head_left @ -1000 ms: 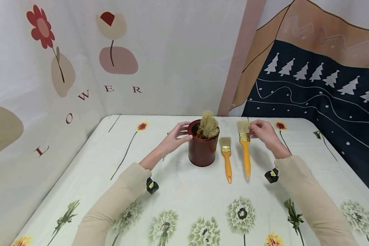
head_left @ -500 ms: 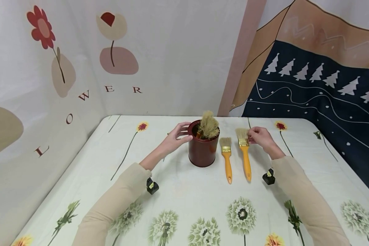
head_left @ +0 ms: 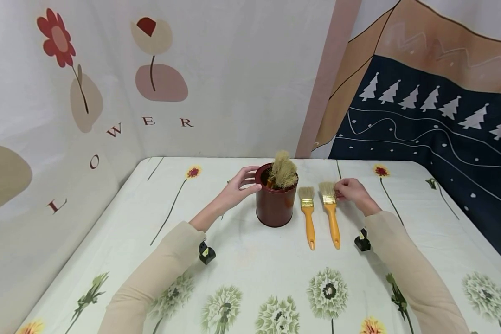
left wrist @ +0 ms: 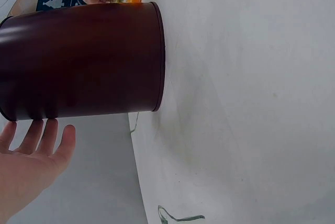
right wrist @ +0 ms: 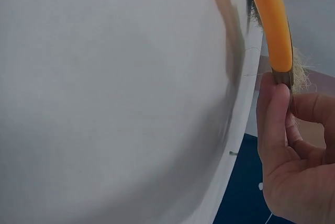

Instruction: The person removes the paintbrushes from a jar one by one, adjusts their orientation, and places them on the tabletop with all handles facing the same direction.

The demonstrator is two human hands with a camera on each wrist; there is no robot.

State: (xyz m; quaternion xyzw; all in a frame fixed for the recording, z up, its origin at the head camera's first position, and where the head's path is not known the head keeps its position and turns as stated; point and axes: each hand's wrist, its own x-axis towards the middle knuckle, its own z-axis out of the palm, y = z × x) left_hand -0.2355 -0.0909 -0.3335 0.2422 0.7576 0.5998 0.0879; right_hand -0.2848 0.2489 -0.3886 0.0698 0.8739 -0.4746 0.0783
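Observation:
A dark red can (head_left: 274,206) stands mid-table with several brushes (head_left: 283,170) in it, bristles up. My left hand (head_left: 250,181) touches the can near its rim; in the left wrist view its fingers (left wrist: 39,145) lie straight beside the can (left wrist: 84,62). Two orange-handled brushes lie right of the can: a small brush (head_left: 307,218) and a larger brush (head_left: 331,218). My right hand (head_left: 338,194) pinches the larger brush at its metal band. The right wrist view shows the fingers (right wrist: 275,109) on the band below the orange handle (right wrist: 269,20).
The table (head_left: 250,278) has a white flower-print cloth. Printed fabric backdrops hang close behind and on both sides. The table's right edge (head_left: 476,222) runs along the dark tree-print cloth. Black wrist cameras (head_left: 206,253) sit on both forearms.
My right hand has lowered the larger brush and shifted it left, so it now lies beside the small brush. The left hand and the can have stayed put.

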